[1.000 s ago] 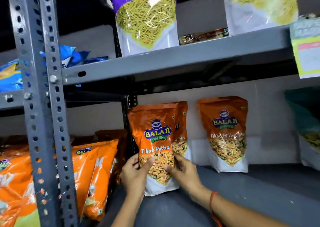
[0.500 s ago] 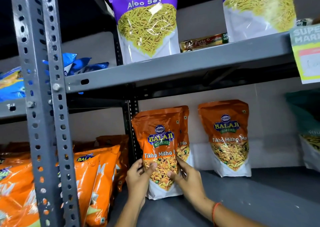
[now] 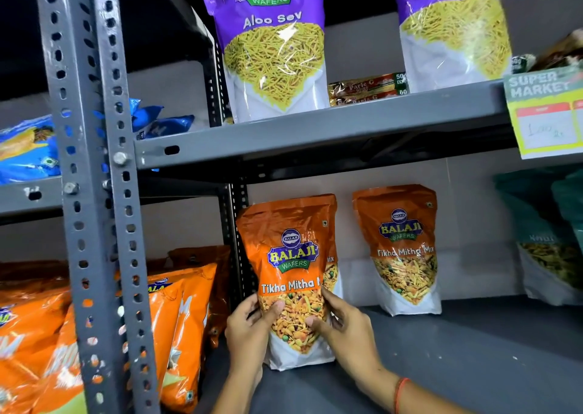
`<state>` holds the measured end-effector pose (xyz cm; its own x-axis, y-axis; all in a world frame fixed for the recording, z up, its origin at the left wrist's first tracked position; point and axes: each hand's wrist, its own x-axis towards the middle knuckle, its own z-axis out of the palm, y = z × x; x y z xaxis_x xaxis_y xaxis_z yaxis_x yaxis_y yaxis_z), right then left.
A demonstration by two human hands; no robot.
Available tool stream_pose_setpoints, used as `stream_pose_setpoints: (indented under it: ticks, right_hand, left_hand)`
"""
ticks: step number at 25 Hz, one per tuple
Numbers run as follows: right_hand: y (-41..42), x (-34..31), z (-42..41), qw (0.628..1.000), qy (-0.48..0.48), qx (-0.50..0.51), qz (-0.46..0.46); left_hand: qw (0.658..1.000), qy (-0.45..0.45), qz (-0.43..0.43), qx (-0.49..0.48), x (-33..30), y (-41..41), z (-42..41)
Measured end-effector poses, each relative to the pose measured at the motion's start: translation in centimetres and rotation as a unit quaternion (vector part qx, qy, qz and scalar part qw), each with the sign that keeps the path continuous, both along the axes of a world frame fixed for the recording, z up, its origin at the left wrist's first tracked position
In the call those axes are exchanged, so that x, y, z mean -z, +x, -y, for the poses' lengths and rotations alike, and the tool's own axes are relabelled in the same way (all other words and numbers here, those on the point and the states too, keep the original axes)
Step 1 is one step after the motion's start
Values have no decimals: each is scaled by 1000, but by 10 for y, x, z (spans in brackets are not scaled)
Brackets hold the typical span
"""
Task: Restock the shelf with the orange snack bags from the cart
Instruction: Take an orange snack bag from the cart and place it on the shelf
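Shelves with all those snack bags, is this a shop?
Most likely a supermarket. A tag reading "Super Market" hangs on the grey metal shelf, which holds rows of matching Aloo Sev bags.

left hand (image 3: pixel 249 334), right hand (image 3: pixel 344 331), seemingly gripping

Orange bag held upright on the lower shelf

The left hand (image 3: pixel 249 334) and right hand (image 3: pixel 344 331) grip an orange snack bag (image 3: pixel 290 265) standing on the grey shelf (image 3: pixel 473 366), touching a second orange bag (image 3: pixel 331 274) behind; a third orange bag (image 3: pixel 403 249) stands farther right.
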<state>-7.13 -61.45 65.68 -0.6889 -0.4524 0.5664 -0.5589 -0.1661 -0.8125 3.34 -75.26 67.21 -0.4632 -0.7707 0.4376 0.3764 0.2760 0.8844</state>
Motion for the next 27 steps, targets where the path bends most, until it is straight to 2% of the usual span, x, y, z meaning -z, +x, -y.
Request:
stream_pose_setpoints:
  ticks: [6,11,17,21,23,27]
  right_hand:
    - [3,0,-3,1000,15,4,-8]
    - [22,-7,-22,998,32,16,-51]
    - [72,-28,-88,996,-68,55,-29]
    - [118,-37,-176,976,-185,110,24]
    - [140,-28,-239,961,-216,171,36]
    - [172,23,-387,921,-209,323,64]
  left_hand:
    - [1000,4,5,7,1,2,-9]
    - [1000,-4,15,8,0,18,-29]
    - [995,-60,-69,27,-24,50,-104]
    - [983,-58,-116,131,-28,51,-198]
    - [970,-51,-120,206,-15,45,-261]
    - [924,-38,-52,377,48,33,-390]
